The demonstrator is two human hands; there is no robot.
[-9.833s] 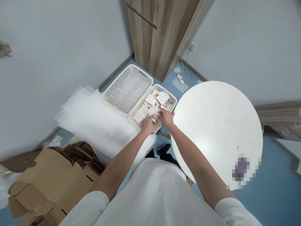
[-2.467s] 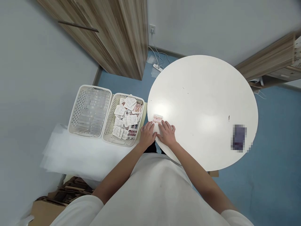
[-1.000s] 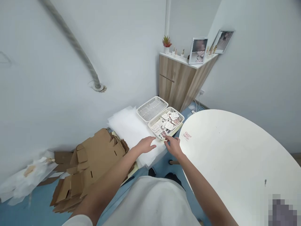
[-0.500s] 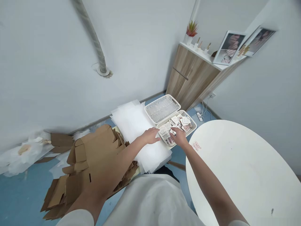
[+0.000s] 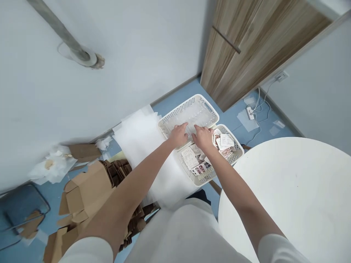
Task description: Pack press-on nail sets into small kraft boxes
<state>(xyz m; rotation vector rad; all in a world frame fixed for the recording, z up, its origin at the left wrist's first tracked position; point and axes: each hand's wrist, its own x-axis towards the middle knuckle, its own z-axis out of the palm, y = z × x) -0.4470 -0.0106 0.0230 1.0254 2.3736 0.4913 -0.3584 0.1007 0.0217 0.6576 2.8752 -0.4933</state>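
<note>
Two white perforated baskets lie side by side ahead of me. In the far basket (image 5: 210,106) are clear, flat plastic pieces (image 5: 196,116). The near basket (image 5: 238,155) holds several small printed cards (image 5: 189,157), some showing reddish pictures. My left hand (image 5: 178,136) reaches over the near-left part of the far basket, thumb and fingers apart. My right hand (image 5: 203,137) is above the rim between both baskets, its fingers stretched toward the plastic pieces. Neither hand visibly holds anything; whether the fingertips touch the plastic I cannot tell.
White foam sheets (image 5: 142,142) are stacked left of the baskets. Flattened brown cardboard boxes (image 5: 90,190) pile up further left. A round white table (image 5: 290,197) stands on my right. Beyond are a wooden cabinet (image 5: 246,40) and a power strip (image 5: 250,113) with cords on the floor.
Both hands have moved from the cards in the near basket to the far basket. My view has tilted down and come closer, so the cabinet top is out of sight.
</note>
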